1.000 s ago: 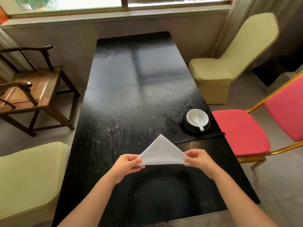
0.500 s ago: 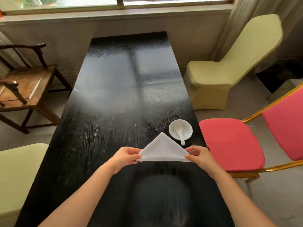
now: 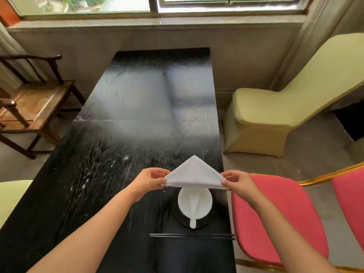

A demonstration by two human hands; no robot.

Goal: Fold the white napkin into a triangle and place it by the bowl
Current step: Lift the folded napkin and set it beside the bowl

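The white napkin [image 3: 194, 174] is folded into a triangle with its tip pointing away from me. My left hand [image 3: 149, 181] pinches its left corner and my right hand [image 3: 237, 183] pinches its right corner. The napkin hangs in the air just above the far rim of the white bowl [image 3: 195, 202], hiding that rim. The bowl holds a white spoon [image 3: 193, 211] and stands on a black saucer [image 3: 178, 217] near the right edge of the black table [image 3: 110, 184].
Black chopsticks [image 3: 192, 236] lie across the table in front of the bowl. A red chair [image 3: 275, 217] stands close at the right, a yellow-green covered chair [image 3: 275, 109] behind it, a wooden armchair [image 3: 33, 103] at the left.
Both hands carried the folded napkin to the right and forward, from the table's middle to above the bowl. My view shifted with them; bowl and chopsticks now appear nearer and below the napkin.
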